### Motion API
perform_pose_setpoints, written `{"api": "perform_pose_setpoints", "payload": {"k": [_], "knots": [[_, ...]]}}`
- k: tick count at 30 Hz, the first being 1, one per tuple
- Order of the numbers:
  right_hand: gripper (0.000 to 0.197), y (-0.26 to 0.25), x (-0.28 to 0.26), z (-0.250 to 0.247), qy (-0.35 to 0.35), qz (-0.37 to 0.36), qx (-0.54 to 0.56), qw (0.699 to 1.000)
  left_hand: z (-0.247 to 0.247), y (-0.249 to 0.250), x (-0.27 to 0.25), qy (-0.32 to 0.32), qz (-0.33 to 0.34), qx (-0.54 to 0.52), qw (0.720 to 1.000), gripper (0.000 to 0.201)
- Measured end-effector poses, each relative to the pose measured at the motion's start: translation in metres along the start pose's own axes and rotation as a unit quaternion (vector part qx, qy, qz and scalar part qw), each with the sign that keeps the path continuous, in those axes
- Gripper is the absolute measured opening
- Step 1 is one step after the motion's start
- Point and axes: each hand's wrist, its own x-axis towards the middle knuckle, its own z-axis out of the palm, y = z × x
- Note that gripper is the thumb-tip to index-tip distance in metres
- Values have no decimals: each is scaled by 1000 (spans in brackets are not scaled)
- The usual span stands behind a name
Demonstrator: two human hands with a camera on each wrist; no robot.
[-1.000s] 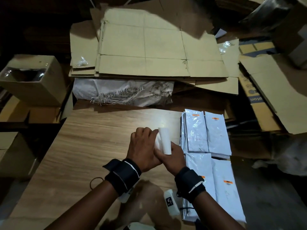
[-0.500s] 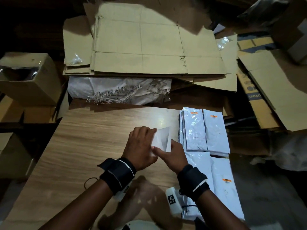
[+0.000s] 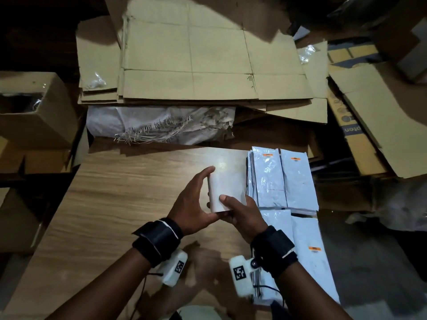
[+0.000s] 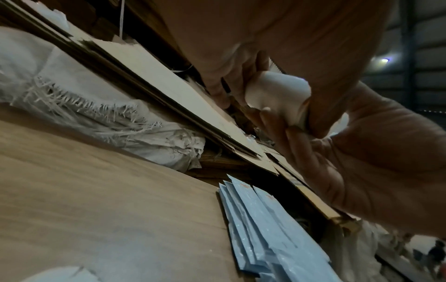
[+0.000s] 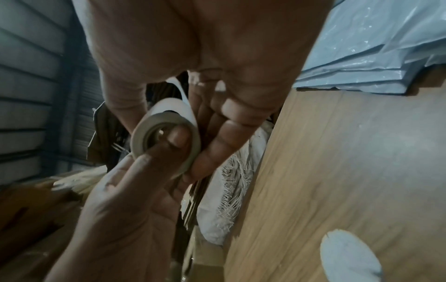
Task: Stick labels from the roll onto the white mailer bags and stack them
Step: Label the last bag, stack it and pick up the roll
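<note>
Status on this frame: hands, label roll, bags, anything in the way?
Left hand grips label roll; right hand pinches its pulled-out strip. White mailer bags stacked right, none being labelled. Nothing in the way.

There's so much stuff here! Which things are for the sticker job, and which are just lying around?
For the job:
white roll of labels, held by left hand and right hand
white plastic mailer bags

Lying about:
flattened brown cardboard boxes
frayed white woven sack
open brown cardboard box

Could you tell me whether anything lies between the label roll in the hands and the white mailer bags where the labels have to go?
Nothing visible does. The left hand and right hand hold the label roll above the wooden table, directly beside the mailer bags, whose top faces lie uncovered.
</note>
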Motion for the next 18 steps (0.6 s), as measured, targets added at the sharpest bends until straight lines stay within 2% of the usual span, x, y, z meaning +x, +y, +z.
{"api": "perform_pose_setpoints", "payload": {"k": [2,4,7,9,11,13,15,16,18], "knots": [[47,0,1,-1,-16,10,-15,1000,0,0,1,1,-3,7,1000,98],[38,0,2,3,5,-24,-95,995,0,-1,2,9,17,73,997,92],[30,5,4,8,23,-117,-267,956,0,0,6,-6,65,211,975,83],[32,8,3,12,43,-132,-326,935,2,6,9,-19,79,294,952,77],[26,9,5,15,90,-142,-360,918,5,12,12,-23,90,342,935,74],[17,10,5,17,139,-149,-380,902,9,17,12,-23,102,360,927,77],[19,8,6,17,172,-151,-383,895,11,19,11,-27,117,361,925,87],[18,6,6,16,172,-150,-381,896,11,19,10,-30,127,351,927,92],[15,1,6,11,122,-159,-347,916,6,15,7,-32,137,296,945,98]]}}
